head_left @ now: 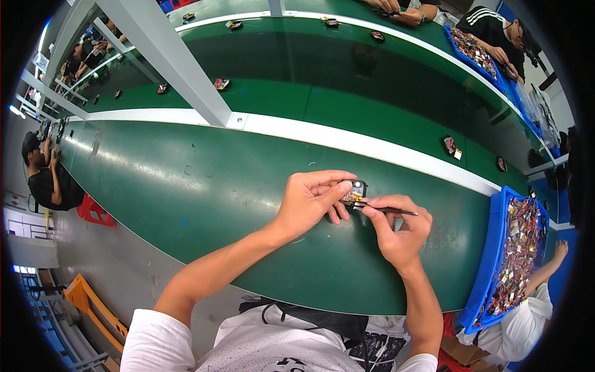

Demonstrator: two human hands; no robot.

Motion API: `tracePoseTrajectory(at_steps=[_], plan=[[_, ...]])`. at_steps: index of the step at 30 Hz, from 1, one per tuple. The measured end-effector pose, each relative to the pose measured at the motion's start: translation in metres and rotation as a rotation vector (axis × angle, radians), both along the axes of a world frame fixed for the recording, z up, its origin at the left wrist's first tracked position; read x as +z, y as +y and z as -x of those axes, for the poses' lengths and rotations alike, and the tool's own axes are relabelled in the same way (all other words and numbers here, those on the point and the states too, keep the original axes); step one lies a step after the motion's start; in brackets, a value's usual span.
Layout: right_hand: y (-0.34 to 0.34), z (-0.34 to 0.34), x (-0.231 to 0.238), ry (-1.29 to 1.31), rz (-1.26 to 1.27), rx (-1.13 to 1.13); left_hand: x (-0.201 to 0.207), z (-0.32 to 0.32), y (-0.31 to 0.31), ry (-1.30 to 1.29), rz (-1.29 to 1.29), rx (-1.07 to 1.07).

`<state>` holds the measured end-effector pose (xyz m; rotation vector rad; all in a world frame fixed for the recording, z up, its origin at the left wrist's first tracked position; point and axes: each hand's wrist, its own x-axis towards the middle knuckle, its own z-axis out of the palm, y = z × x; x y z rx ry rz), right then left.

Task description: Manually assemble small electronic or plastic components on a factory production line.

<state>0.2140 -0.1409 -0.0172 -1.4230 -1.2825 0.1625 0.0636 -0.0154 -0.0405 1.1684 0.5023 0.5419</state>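
Above the green bench (204, 186), my left hand (307, 201) pinches a small black-cased electronic device (356, 190) between thumb and fingers. Inside its case, pale and yellowish parts show, too small to name. My right hand (400, 226) grips dark tweezers (393, 211) between thumb and fingers. Their tips reach the lower edge of the device, next to my left fingertips. Whether the tips hold a part cannot be made out.
On my right stands a blue tray (489, 266) heaped with small wired parts (517, 248). Beyond a white rail (310, 137), small devices (450, 146) lie spaced along a green conveyor belt (279, 102). A grey post (167, 56) rises at the left. Co-workers (49, 170) sit around the line.
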Motion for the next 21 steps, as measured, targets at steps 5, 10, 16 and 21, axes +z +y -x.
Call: tracePoseTrajectory(at_steps=[5,10,16,21], plan=[[-0.0002,-0.0008,0.0011,-0.059,-0.021,0.029,0.0014,0.0006,-0.0001,0.003,-0.002,-0.001],[-0.0001,0.0012,0.0016,-0.069,-0.057,0.037,0.0018,0.0008,-0.0008,0.01,0.007,-0.004],[-0.0008,-0.0001,0.0006,-0.04,-0.051,0.03,0.001,0.0007,-0.0051,-0.006,-0.069,0.025],[-0.0011,-0.0004,0.0024,-0.049,-0.072,0.037,0.0042,0.0014,-0.0076,-0.043,-0.14,0.062]])
